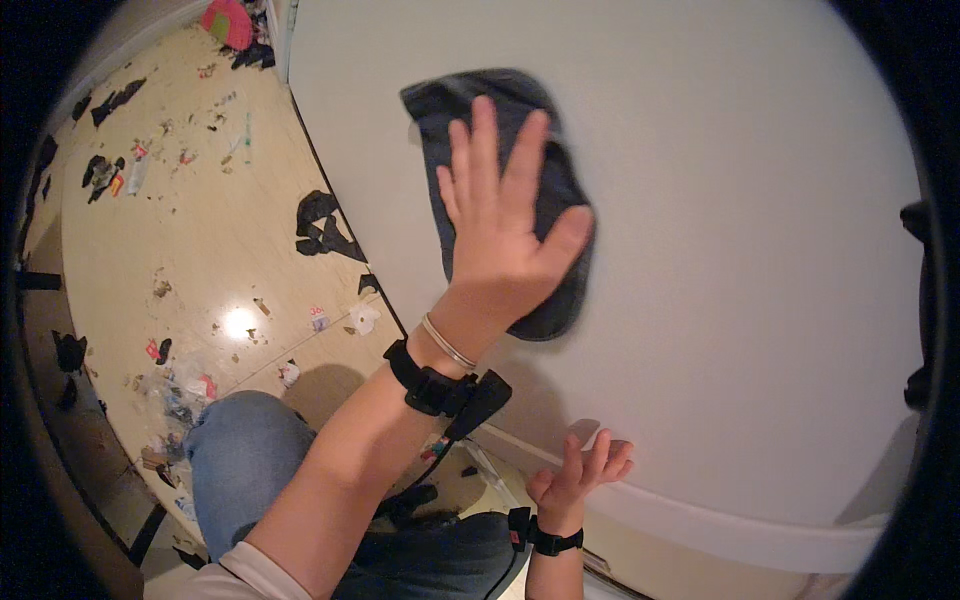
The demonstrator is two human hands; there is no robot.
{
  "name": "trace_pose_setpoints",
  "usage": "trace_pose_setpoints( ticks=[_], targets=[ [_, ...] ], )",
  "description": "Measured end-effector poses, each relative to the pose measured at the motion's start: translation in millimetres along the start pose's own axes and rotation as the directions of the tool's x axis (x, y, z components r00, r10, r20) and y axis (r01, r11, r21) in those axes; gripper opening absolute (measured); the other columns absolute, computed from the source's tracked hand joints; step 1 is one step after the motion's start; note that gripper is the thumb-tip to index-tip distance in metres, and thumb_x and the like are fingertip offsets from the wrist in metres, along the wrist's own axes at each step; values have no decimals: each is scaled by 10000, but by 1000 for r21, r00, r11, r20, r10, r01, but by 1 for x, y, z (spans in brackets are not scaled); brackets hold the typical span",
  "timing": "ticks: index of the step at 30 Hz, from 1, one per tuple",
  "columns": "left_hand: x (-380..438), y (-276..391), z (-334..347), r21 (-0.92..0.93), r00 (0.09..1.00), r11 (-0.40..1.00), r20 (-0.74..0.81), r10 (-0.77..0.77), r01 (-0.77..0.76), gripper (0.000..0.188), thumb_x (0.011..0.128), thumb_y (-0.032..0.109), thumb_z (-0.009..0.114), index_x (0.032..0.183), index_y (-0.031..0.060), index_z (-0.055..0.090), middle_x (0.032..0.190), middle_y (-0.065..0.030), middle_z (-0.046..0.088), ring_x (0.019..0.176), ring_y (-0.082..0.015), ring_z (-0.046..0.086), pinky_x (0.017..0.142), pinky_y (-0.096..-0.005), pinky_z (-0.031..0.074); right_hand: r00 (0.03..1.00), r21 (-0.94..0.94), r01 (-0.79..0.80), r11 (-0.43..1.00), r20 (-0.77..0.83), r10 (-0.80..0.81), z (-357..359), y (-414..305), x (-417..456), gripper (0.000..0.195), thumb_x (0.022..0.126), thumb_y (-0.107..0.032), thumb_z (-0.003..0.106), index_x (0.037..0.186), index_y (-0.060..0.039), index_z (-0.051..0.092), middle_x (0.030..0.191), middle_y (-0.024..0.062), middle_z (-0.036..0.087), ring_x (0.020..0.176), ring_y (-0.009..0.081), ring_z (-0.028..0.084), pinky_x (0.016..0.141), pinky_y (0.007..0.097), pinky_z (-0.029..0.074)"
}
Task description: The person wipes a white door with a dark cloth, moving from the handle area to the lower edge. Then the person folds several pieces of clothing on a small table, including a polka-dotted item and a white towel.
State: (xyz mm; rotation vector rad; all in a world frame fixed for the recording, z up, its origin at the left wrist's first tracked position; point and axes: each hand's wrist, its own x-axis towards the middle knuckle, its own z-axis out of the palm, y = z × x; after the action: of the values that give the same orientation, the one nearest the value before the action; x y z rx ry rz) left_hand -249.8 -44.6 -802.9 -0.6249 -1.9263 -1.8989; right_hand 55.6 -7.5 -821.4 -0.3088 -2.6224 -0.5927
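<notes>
My left hand (499, 202) lies with fingers spread over a dark cloth (559, 300), holding it flat against a large white panel (735, 247). Parts of the cloth look slightly blurred. A thin bracelet and a black strap with a cabled device (450, 394) circle my left wrist. Lower down, by the panel's lower edge, my right hand (581, 472) has its fingers loosely bent and nothing visible in it; whether it touches the panel I cannot tell. It too wears a black wrist strap (551, 536).
Black scraps (326, 229), plastic wrappers (176, 390) and crumbs litter the beige floor (247, 202) at left. A pink and green object (229, 24) lies at the top left. My knee in blue jeans (244, 457) is beside my left forearm. Dark parts (916, 300) line the far right.
</notes>
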Motion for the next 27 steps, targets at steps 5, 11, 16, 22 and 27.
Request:
trace_pose_setpoints(
  ticks=[5,11,16,22,27],
  targets=[
    [-63,22,11,17,997,1000,80,-7,6,813,855,463,613,1474,5,352,1567,-368,94,1424,-598,85,1088,-724,90,997,243,-19,970,-71,37,-3,1,6,556,985,-515,381,1411,-170,476,1552,169,329,1429,463,226,1134,636,140],
    [-147,54,18,-6,895,918,220,389,-397,730,760,501,699,1402,259,449,1580,-287,121,1381,-614,154,1002,-820,121,997,415,22,910,-71,8,-15,9,38,616,989,-524,410,1385,-54,449,1525,239,321,1383,480,308,1082,648,259],
    [-48,31,0,-58,657,711,337,674,-700,630,718,591,714,1312,475,537,1592,-106,231,1354,-513,272,1033,-767,135,994,356,81,931,-95,-51,-13,2,63,641,977,-462,431,1444,-27,367,1540,282,257,1408,501,249,1106,656,218],
    [63,-13,-16,-57,555,582,243,796,-811,579,775,680,613,1316,480,561,1555,-62,349,1333,-438,358,1056,-733,125,994,97,-50,994,-92,59,13,-34,91,581,977,-515,398,1324,-65,521,1501,230,363,1404,505,248,1143,649,-16],
    [23,-120,-31,-119,530,619,408,744,-777,566,737,685,661,1269,511,572,1433,-26,447,1258,-387,410,948,-755,249,993,112,-109,988,-35,113,53,-72,123,551,976,-518,385,1271,-93,575,1440,200,465,1395,468,285,1146,634,-14]
  ],
)
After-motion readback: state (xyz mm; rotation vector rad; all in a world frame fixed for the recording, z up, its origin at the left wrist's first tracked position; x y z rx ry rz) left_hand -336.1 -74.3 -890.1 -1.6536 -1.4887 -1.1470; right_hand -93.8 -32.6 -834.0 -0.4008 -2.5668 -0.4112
